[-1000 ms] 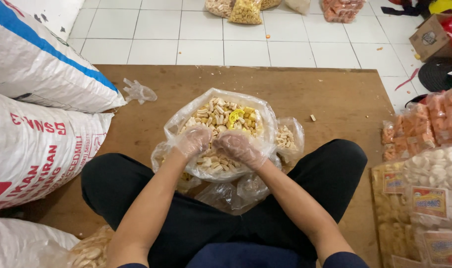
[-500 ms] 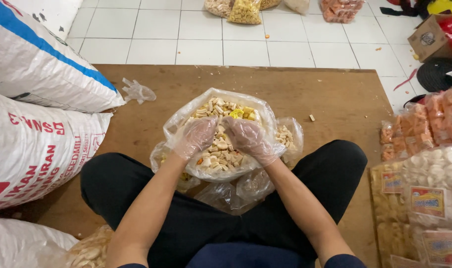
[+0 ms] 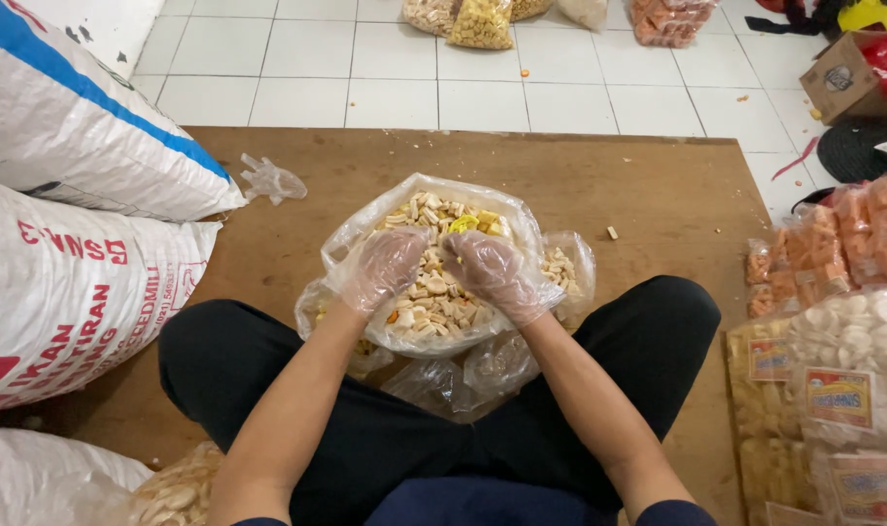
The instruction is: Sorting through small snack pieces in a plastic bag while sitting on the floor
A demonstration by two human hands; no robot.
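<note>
Head view, looking down at a person seated cross-legged on a brown wooden surface (image 3: 658,195). Nearest the camera, the two bare forearms run up from the lower edge and converge over the lap. The left hand (image 3: 387,265) and the right hand (image 3: 489,271), each in a thin clear disposable glove, sit inside the mouth of an open clear plastic bag (image 3: 521,226) that rests on the surface between the knees. The bag holds mixed snack crackers (image 3: 434,297), mostly pale short pieces with some yellow and orange ones.

Both hands are equally near the crackers. The left fingers (image 3: 405,244) are curled loosely, palm down, onto the pile. The right fingers (image 3: 468,248) are bunched narrow near a yellow piece (image 3: 463,224) at the far side of the heap; whether they pinch it cannot be told. The crackers lie directly beneath and just beyond the fingertips, with the bag's mouth facing up.

Just right of this bag, touching it, is a smaller clear bag (image 3: 570,268) with similar crackers. To the left lie large white woven sacks (image 3: 73,282); to the right, stacked sealed snack packets (image 3: 833,370). Farther off, a crumpled spare glove (image 3: 271,181) lies on the surface, then white floor tiles (image 3: 385,58) with more filled bags (image 3: 482,19).
</note>
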